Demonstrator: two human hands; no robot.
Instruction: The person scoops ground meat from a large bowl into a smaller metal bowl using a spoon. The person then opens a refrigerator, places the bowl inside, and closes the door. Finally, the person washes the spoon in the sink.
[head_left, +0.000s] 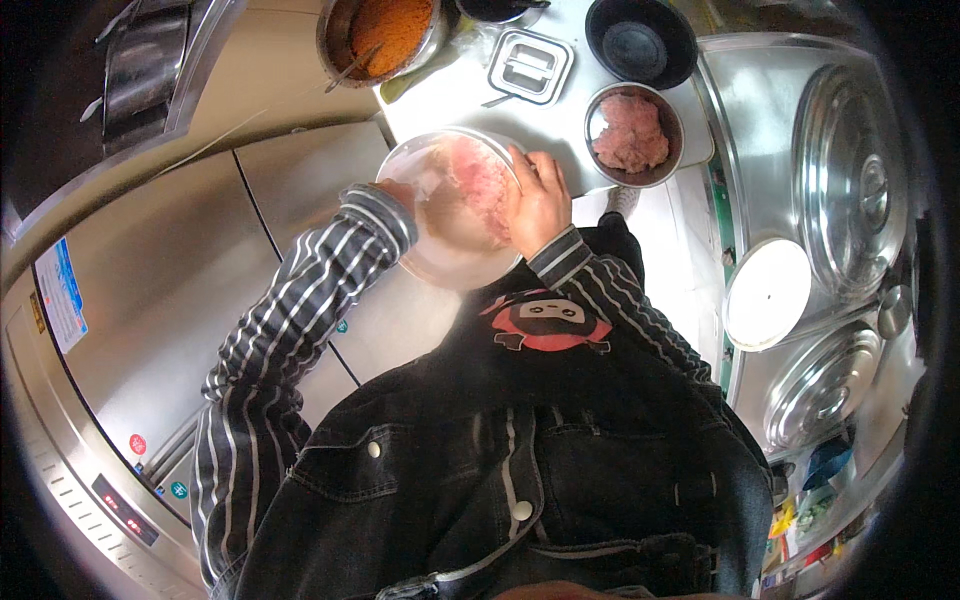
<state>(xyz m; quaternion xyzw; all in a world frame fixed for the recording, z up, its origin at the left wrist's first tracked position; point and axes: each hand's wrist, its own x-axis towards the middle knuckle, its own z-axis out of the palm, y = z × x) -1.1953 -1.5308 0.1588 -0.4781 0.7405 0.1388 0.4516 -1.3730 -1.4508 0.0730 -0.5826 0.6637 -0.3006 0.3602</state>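
A round translucent plastic tub (442, 247) with pink ground meat (480, 180) along its inner side is held between both hands in front of me. My left hand (397, 196) is at the tub's left rim, mostly hidden by the striped cuff and the tub. My right hand (538, 199) grips the right side, its fingers over the rim. Farther right on the worktop, a metal bowl (677, 154) holds a lump of pink ground meat (630, 135).
Worktop items include a black bowl (641, 45), a lidded square steel container (531, 66) and a pot (330, 37) of orange-red food with a utensil. Steel lids (855, 180) and a white round lid (768, 295) lie right. A stainless steel refrigerator (172, 285) stands left.
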